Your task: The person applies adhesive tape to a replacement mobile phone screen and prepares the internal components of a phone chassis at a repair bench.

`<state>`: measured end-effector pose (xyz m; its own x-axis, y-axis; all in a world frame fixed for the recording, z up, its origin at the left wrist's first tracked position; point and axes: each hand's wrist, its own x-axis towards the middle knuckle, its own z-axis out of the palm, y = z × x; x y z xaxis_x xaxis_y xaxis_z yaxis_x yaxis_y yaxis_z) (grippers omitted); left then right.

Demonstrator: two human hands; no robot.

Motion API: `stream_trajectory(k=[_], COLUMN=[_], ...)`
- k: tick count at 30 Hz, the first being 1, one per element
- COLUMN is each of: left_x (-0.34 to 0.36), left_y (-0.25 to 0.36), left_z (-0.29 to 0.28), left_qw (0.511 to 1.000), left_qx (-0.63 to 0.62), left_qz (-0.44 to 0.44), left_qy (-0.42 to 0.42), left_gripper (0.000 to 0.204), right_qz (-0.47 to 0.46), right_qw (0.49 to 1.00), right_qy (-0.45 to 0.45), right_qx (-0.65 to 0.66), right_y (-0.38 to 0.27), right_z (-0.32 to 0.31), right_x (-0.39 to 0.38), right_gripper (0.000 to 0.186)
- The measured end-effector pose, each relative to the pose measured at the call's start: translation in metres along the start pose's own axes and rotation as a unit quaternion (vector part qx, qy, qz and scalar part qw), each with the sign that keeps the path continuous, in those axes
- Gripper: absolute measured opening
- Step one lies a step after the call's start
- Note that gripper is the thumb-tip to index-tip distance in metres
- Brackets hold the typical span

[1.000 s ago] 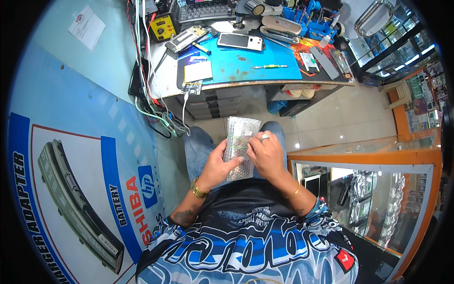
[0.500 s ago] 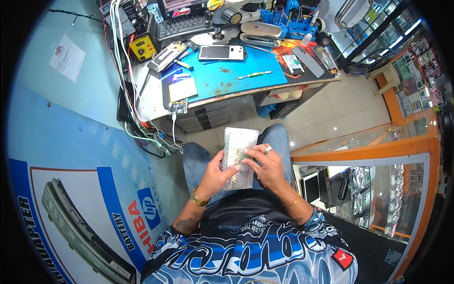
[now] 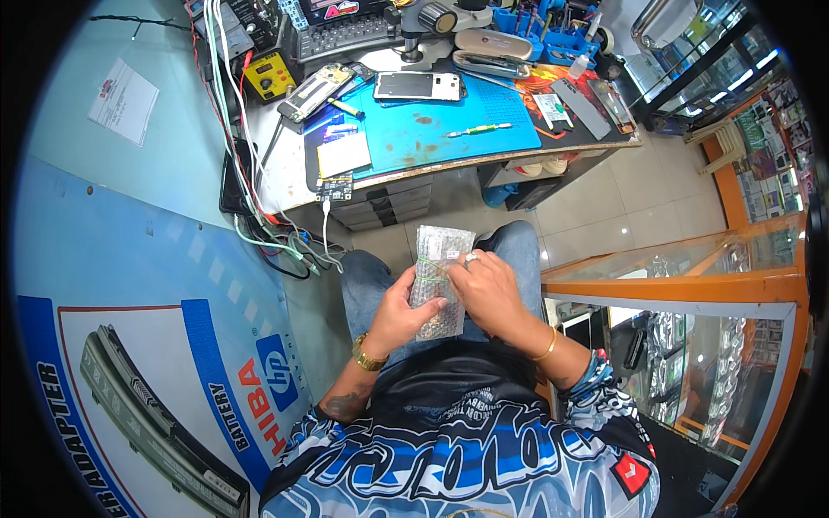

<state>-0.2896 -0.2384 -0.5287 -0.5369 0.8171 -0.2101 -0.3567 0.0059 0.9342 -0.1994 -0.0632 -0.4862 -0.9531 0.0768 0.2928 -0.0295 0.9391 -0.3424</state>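
A flat packet in clear bubble wrap (image 3: 443,241) is upright in front of my lap, with a small pale label near its top. Around its middle run thin green rubber bands (image 3: 431,278). My left hand (image 3: 402,312) grips the packet by its left edge, thumb lying across the front. At the right edge, the bent fingers of my right hand (image 3: 493,292) are closed on the band, thumb and fingertips together; the exact pinch is partly hidden. What lies inside the wrap is hard to make out.
Ahead stands a workbench with a blue mat (image 3: 406,142), an opened phone (image 3: 419,85), a screwdriver-like tool (image 3: 477,130) and a microscope (image 3: 414,39). Cables (image 3: 246,164) hang at the left wall. An orange-framed glass case (image 3: 673,281) is close on my right.
My right hand has shifted from the packet's front toward its right edge, drawing at the band. The packet has turned slightly, and the whole view has shifted a little.
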Motion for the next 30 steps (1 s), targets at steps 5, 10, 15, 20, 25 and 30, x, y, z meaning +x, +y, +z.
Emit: stream_trajectory(k=[5, 10, 15, 20, 25, 30], left_x=[-0.006, -0.005, -0.011, -0.006, 0.007, 0.004], left_y=[-0.006, -0.009, 0.008, 0.023, 0.023, 0.014], left_z=[-0.003, -0.026, -0.035, -0.03, -0.028, -0.058], left_qw=[0.997, 0.991, 0.986, 0.972, 0.949, 0.951], left_qx=[-0.074, -0.109, -0.094, -0.044, 0.041, -0.114], left_qz=[-0.022, -0.072, -0.115, -0.122, -0.154, -0.134], left_qy=[0.027, -0.01, -0.075, -0.198, -0.273, -0.253], left_gripper=[0.055, 0.051, 0.056, 0.061, 0.061, 0.066], right_qz=[0.045, 0.236, 0.236, 0.225, 0.183, 0.148], right_qw=[0.96, 0.759, 0.771, 0.767, 0.828, 0.877], right_qy=[-0.034, -0.143, -0.129, 0.031, -0.002, 0.065], right_qx=[0.273, 0.59, 0.577, 0.6, 0.53, 0.452], right_y=[0.018, 0.026, 0.035, 0.064, 0.055, 0.067], right_z=[0.002, -0.007, -0.036, -0.043, -0.05, -0.058], right_x=[0.009, -0.016, -0.021, -0.011, 0.027, 0.035], right_gripper=[0.008, 0.005, 0.023, 0.025, 0.023, 0.014])
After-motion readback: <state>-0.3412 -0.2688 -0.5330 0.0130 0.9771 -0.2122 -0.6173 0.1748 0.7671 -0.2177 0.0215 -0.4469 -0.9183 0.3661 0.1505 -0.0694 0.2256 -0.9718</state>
